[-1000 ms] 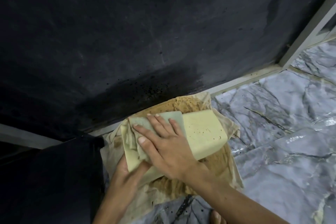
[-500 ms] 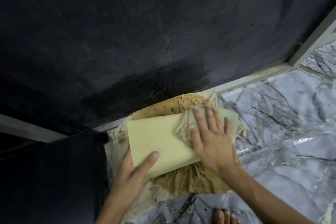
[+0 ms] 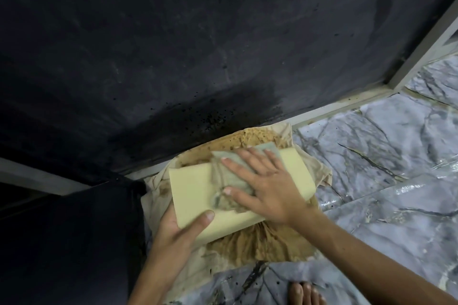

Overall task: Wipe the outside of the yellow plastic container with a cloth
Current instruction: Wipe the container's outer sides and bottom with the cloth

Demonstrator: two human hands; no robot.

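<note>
Careful: your right hand is lying flat and open, pressing the cloth on the yellow container, which your left hand is gripping above the stained sheet on the floor; pushing harder risks it slipping.

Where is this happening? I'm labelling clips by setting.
Probably a home floor beside a dark wall: marble-patterned floor, a bare foot, and a stained sheet spread under the yellow container.

Your left hand and right hand: bare, no rings, no watch. Forearms unsleeved. Nails short. Your toes bare too.
</note>
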